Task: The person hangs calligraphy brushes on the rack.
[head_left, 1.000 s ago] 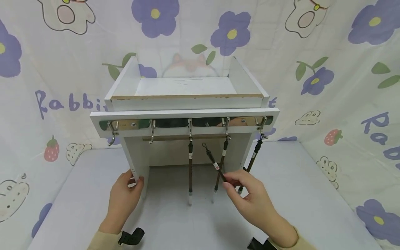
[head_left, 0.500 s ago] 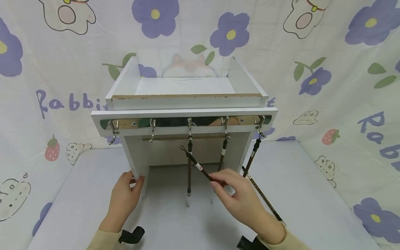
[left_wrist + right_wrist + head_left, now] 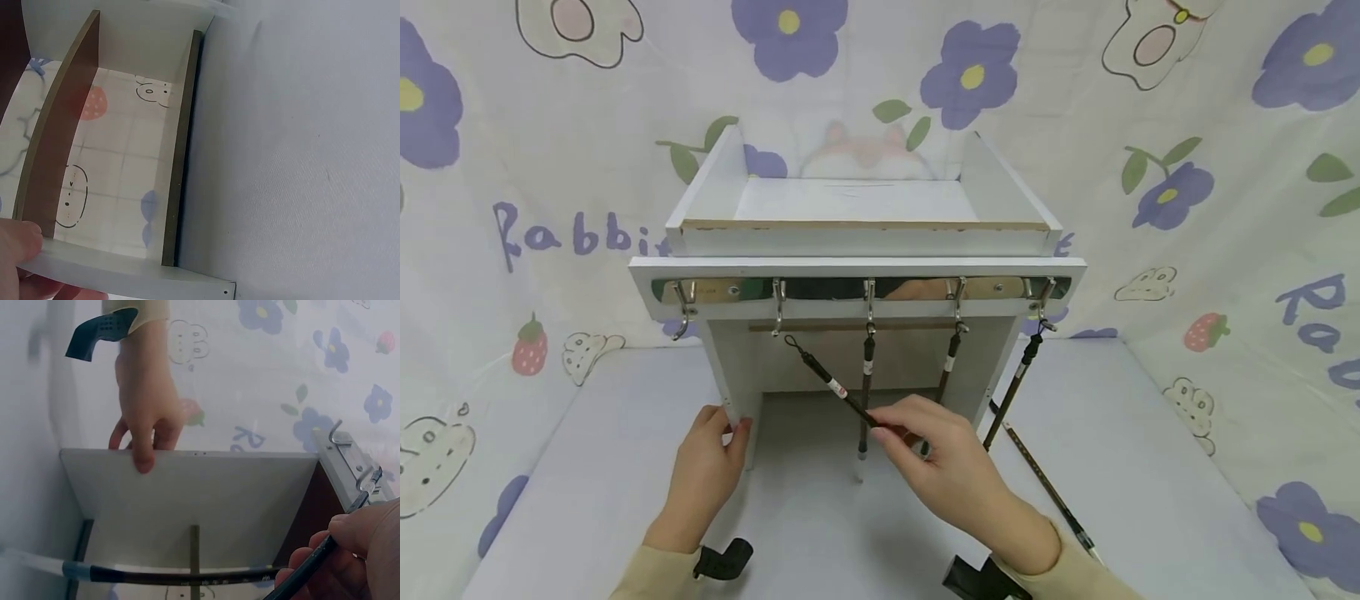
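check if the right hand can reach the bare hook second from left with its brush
Probably yes: that hook is bare, and the upper end of the brush in the right hand shows just below it. The hanging brushes are all further right. Depth is hard to judge.

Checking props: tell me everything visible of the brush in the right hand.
The brush is slim, dark and faintly shiny, with a red-and-white label and a thin loop at its upper end. It slants, loop up and leftward, unhooked, pinched by the right hand near the hook rail. Its lower end isn't visible.
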### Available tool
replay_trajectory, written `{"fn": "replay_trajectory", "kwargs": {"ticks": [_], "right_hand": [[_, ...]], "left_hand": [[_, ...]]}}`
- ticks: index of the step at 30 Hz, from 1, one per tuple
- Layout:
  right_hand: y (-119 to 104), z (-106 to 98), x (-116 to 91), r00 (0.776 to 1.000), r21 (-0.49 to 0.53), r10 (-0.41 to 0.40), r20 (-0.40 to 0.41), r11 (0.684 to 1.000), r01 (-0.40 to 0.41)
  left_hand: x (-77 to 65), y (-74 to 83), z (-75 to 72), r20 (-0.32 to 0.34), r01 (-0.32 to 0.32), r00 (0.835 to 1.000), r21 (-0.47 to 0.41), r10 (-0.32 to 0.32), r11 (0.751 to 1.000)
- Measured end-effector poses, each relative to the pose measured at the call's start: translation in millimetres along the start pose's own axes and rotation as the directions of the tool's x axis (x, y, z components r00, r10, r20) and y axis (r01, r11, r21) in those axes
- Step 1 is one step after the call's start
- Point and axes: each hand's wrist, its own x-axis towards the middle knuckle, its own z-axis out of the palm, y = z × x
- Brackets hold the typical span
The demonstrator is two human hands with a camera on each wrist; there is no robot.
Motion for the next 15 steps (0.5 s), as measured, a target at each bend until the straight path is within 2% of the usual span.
{"fn": "replay_trajectory", "kwargs": {"ticks": [10, 15], "right_hand": [[-6.8, 5.9, 10.2, 1.0, 0.002, -0.008, 0.012, 1.0, 0.008], [-7.5, 6.9, 12.4, 1.0, -0.003, 0.006, 0.011, 1.0, -0.006]], "left_hand": [[-0.2, 0.3, 0.0, -0.002, 0.003, 1.0, -0.008, -0.003, 1.0], [0.2, -0.8, 0.8, -0.021, -0.023, 1.0, -0.008, 0.023, 1.0]]}}
